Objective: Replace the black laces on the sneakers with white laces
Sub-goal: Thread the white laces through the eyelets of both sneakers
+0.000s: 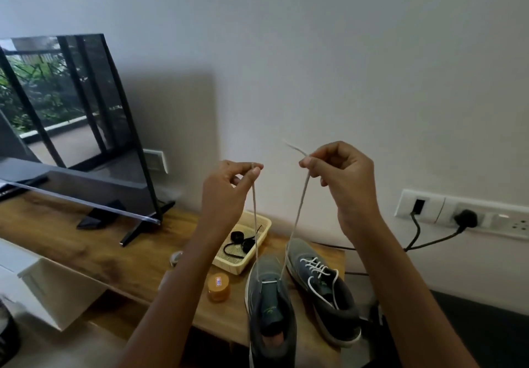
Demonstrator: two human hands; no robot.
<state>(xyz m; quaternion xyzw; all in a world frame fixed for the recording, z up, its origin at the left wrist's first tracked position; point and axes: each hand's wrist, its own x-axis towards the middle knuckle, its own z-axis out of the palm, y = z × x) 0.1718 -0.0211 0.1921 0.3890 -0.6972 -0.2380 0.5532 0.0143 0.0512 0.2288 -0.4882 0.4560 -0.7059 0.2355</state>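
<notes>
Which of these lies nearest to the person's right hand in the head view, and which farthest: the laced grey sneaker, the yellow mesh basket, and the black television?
Measured from the right hand:
1. Laced grey sneaker, below it on the wooden table.
2. Yellow mesh basket, lower left, beyond the left hand.
3. Black television, far left.

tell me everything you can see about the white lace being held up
The white lace is a thin, pale, cord-like string, apparently woven. It runs as a short bar across the lowest eyelets of the near grey sneaker, and both halves rise taut and roughly even. The left hand pinches one end in a fingertip grip; the right hand pinches the other, whose tip pokes out up and leftward.
</notes>
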